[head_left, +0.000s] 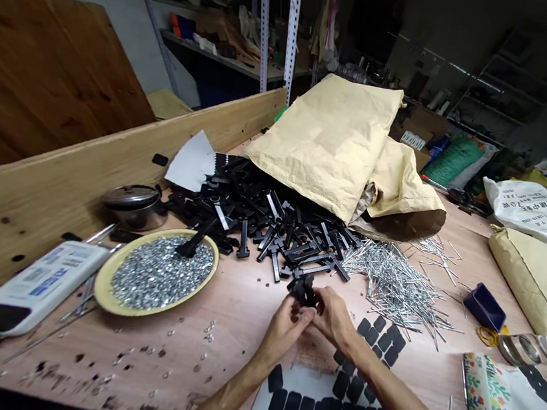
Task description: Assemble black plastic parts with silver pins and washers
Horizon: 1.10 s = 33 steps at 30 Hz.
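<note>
Both hands meet over the front middle of the table. My left hand [286,324] and my right hand [332,315] are closed around a small black plastic part [303,291], whose exact kind I cannot make out. Just beyond it spreads a heap of black T-shaped plastic parts [243,238]. To the right of my right hand lies a pile of thin metal rods [389,284]. Below my wrists, rows of black rounded pads [300,408] rest on a whitish sheet.
A yellow plate [103,295] of small metal pieces holds a black scoop [193,241]. Left of it lies a white scale [41,282]; behind stands a metal pot [135,205]. A large paper sack [332,139] covers the back. A blue tray [485,305] and a jar [529,350] sit right.
</note>
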Tool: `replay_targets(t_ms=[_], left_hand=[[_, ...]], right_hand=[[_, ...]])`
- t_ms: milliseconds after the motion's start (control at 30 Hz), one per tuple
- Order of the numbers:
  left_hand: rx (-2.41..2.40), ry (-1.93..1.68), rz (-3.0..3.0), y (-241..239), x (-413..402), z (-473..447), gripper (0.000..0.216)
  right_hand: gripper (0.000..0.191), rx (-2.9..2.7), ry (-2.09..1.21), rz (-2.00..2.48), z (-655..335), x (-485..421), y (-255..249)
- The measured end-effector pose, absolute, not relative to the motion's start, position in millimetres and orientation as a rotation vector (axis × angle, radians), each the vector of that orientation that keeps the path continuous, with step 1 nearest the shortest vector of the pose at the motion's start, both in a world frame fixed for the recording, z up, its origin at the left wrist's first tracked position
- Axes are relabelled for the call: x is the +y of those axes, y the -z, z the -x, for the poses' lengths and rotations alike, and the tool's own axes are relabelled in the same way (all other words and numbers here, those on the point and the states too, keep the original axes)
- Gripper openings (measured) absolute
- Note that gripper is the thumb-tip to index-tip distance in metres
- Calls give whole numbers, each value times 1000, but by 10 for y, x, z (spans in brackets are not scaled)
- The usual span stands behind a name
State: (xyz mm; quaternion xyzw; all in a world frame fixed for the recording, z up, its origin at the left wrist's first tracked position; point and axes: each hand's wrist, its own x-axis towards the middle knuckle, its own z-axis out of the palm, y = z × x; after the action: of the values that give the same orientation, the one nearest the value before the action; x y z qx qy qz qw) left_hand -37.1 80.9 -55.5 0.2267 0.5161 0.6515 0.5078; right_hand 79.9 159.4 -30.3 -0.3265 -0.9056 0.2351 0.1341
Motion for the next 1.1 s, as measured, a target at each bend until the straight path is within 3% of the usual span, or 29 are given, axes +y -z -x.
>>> replay_targets(t_ms=[100, 300, 400, 733, 967, 1100], left_hand=[[1185, -1591, -415, 584, 895, 322, 44], [1123, -1656, -353, 616, 945, 381, 50], [1041, -1642, -276, 576, 952, 394, 50], [929, -1669, -59, 613, 973, 532, 47], [915, -1686, -11, 536, 1021, 614, 57], [963, -1721, -37, 583, 1022, 625, 57]], right_hand=[[22, -2593, -887, 818, -786, 1564, 286], [25, -2704, -166, 1157, -613, 2061, 243], [20, -2789, -16, 1127, -564, 2106, 288], [21, -2689, -764, 835, -512, 1692, 131], [20, -2923, 28, 1025, -54, 2268, 160], [9, -2811, 57, 924, -68, 2274, 166]])
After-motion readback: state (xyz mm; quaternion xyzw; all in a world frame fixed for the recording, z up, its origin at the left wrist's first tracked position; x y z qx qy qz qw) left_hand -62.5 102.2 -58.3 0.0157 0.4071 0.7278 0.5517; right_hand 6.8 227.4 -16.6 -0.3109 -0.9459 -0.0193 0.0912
